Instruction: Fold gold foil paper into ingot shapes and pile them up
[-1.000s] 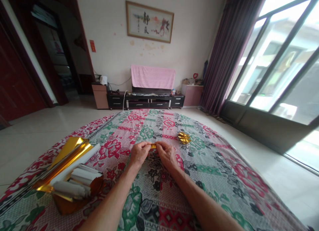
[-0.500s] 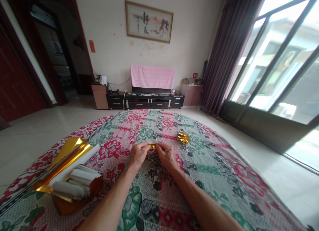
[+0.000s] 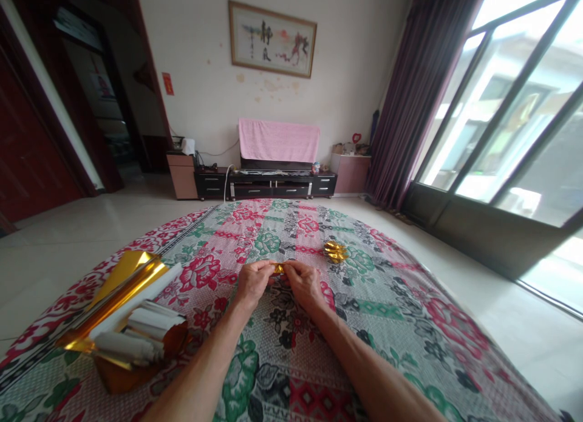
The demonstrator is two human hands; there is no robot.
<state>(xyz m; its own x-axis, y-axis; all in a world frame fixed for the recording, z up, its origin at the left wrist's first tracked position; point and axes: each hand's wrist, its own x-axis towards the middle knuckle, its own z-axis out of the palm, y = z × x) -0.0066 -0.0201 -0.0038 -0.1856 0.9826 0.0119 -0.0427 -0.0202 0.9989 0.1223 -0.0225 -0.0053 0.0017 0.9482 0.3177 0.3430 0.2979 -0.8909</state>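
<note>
Between my two hands, over the middle of the flowered cloth (image 3: 328, 349), is a small piece of gold foil paper (image 3: 278, 268). My left hand (image 3: 254, 282) pinches its left end with thumb and fingers. At the other end my right hand (image 3: 303, 282) is closed on it the same way. Most of the piece is hidden by the fingers, so its exact shape cannot be made out. Beyond my right hand lies a folded gold foil piece (image 3: 336, 252) with several pointed layers.
Gold foil sheets (image 3: 132, 282) lie at the left, partly rolled, with white-grey folded paper bundles (image 3: 152, 322) on them. Farther off stand a low black cabinet (image 3: 273, 188) and a pink cloth (image 3: 279, 139) draped above it. Glass doors (image 3: 501, 106) are at the right.
</note>
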